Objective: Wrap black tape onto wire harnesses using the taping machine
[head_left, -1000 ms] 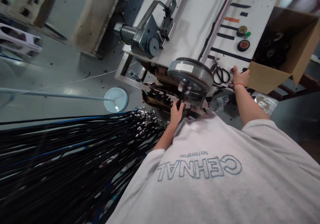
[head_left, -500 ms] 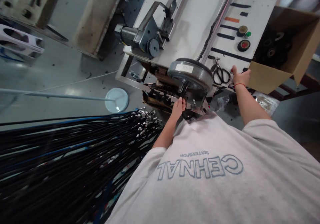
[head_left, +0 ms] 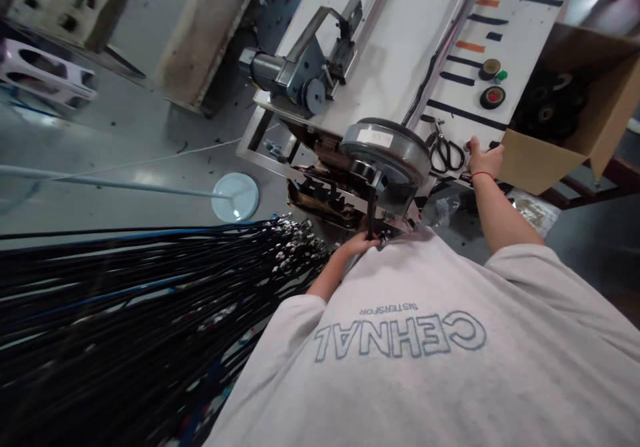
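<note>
My left hand [head_left: 359, 242] is closed round a thin black cable [head_left: 371, 212], close to my shirt. The cable runs up into the round grey winding head [head_left: 387, 148] at the near edge of the white workbench [head_left: 395, 54]. My right hand [head_left: 483, 161] rests on the bench edge between the black scissors [head_left: 447, 154] and the cardboard box [head_left: 575, 110]. Its thumb lies beside a small red button, and its fingers curl over something dark that I cannot make out.
A dense bundle of black cables with white connectors [head_left: 150, 300] spreads across the lower left. A motor with a metal bracket [head_left: 300, 77] sits on the bench. Tape rolls [head_left: 493, 97] lie near the box. A white disc stand [head_left: 235, 197] is on the grey floor.
My left hand has drawn the black cable down from the winding head toward my body. My right hand has stayed at the bench edge. The view has shifted slightly.
</note>
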A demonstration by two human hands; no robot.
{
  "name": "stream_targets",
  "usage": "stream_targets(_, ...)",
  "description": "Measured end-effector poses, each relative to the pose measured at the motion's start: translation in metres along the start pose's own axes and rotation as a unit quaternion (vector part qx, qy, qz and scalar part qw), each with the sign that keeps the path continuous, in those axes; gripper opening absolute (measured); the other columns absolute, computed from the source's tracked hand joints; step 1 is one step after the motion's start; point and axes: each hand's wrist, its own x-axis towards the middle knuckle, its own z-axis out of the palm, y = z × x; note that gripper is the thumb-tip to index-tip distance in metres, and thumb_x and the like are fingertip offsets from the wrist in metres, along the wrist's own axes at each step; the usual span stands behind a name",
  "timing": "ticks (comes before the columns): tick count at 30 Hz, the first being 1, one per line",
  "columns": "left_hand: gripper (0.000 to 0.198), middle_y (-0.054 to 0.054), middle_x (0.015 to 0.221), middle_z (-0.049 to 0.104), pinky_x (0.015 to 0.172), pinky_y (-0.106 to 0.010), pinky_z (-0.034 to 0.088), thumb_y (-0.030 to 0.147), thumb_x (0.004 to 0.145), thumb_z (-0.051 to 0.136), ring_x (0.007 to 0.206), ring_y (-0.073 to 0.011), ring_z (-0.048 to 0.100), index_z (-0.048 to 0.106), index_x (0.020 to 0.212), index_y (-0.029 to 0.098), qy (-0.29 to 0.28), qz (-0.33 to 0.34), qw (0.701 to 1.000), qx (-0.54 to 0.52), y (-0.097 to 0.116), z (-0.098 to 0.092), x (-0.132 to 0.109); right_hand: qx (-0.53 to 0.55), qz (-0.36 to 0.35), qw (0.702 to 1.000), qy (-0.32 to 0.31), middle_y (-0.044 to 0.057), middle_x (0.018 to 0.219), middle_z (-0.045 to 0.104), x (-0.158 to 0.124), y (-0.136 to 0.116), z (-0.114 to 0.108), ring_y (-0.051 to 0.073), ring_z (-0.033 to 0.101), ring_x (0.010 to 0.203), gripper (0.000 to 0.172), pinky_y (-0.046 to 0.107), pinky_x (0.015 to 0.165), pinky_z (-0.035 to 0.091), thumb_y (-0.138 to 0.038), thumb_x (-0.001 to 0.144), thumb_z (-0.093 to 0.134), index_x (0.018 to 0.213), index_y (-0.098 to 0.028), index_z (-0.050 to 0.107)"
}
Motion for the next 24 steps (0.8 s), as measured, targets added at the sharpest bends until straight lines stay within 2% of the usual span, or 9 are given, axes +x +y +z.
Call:
stream_targets(2, 0.028, -0.001, 0.065, 0.063, 0.067, -0.027, 0.043, 0.042, 0.066, 0.074, 0.066, -0.0157, 0.054, 0.063, 0.066, 0.017, 0.094, -0.036, 0.994, 0.039, -0.023, 0.004, -0.015, -0.008, 0.002, 1.000, -0.004, 0.028, 0.127, 0.053, 0.002, 0.001, 0.001, 0.039, 0.052, 0.123, 0.074, 0.058, 0.098, 0.041, -0.070, 0.085, 0.051, 0.129, -0.011, 0.040)
stream_targets(4, 0.029, 0.000, 0.062, 0.059, 0.065, -0.027, 0.040, 0.044, 0.071, 0.066, 0.064, -0.0151, 0.051, 0.059, 0.065, 0.017, 0.194, -0.037, 0.979, 0.054, -0.036, 0.006, -0.031, -0.009, 0.001, 1.000, -0.008, 0.028, 0.128, 0.053, 0.003, 0.002, 0.002, 0.039, 0.052, 0.124, 0.074, 0.059, 0.099, 0.041, -0.070, 0.086, 0.050, 0.130, -0.011, 0.040)
stream_targets(6, 0.034, 0.001, 0.060, 0.054, 0.063, -0.026, 0.038, 0.048, 0.077, 0.056, 0.063, -0.0142, 0.048, 0.055, 0.064, 0.017, 0.249, -0.019, 0.967, 0.052, -0.037, 0.003, -0.045, -0.005, -0.001, 1.000, -0.005, 0.027, 0.128, 0.054, 0.003, 0.002, 0.001, 0.039, 0.053, 0.123, 0.072, 0.058, 0.099, 0.041, -0.069, 0.086, 0.051, 0.129, -0.012, 0.041)
stream_targets(8, 0.037, 0.001, 0.059, 0.051, 0.061, -0.025, 0.035, 0.051, 0.079, 0.052, 0.061, -0.0133, 0.044, 0.052, 0.063, 0.018, 0.280, 0.008, 0.959, 0.040, -0.029, 0.000, -0.055, -0.001, -0.001, 1.000, 0.002, 0.026, 0.128, 0.055, 0.002, 0.001, 0.000, 0.039, 0.054, 0.122, 0.071, 0.057, 0.100, 0.041, -0.068, 0.085, 0.053, 0.128, -0.013, 0.042)
stream_targets(13, 0.036, 0.003, 0.056, 0.047, 0.057, -0.024, 0.032, 0.049, 0.080, 0.056, 0.057, -0.0120, 0.041, 0.051, 0.062, 0.018, 0.306, 0.066, 0.950, 0.013, 0.001, -0.002, -0.059, -0.008, 0.011, 1.000, 0.005, 0.027, 0.130, 0.054, -0.003, -0.002, -0.004, 0.037, 0.053, 0.121, 0.068, 0.049, 0.101, 0.039, -0.066, 0.086, 0.054, 0.125, -0.012, 0.042)
stream_targets(19, 0.035, 0.004, 0.052, 0.043, 0.054, -0.023, 0.030, 0.043, 0.082, 0.058, 0.054, -0.0111, 0.039, 0.050, 0.059, 0.018, 0.315, 0.086, 0.945, 0.005, 0.028, -0.004, -0.034, -0.012, 0.010, 1.000, -0.012, 0.029, 0.129, 0.053, -0.006, -0.006, -0.007, 0.036, 0.050, 0.121, 0.061, 0.045, 0.101, 0.037, -0.064, 0.089, 0.052, 0.122, -0.014, 0.039)
stream_targets(24, 0.031, 0.002, 0.055, 0.052, 0.057, -0.022, 0.035, 0.037, 0.085, 0.058, 0.056, -0.0114, 0.046, 0.056, 0.062, 0.017, 0.306, 0.091, 0.948, 0.013, 0.051, -0.009, -0.015, -0.012, 0.017, 1.000, -0.021, 0.029, 0.129, 0.052, -0.006, -0.007, -0.008, 0.037, 0.050, 0.121, 0.062, 0.046, 0.101, 0.036, -0.064, 0.089, 0.051, 0.122, -0.013, 0.039)
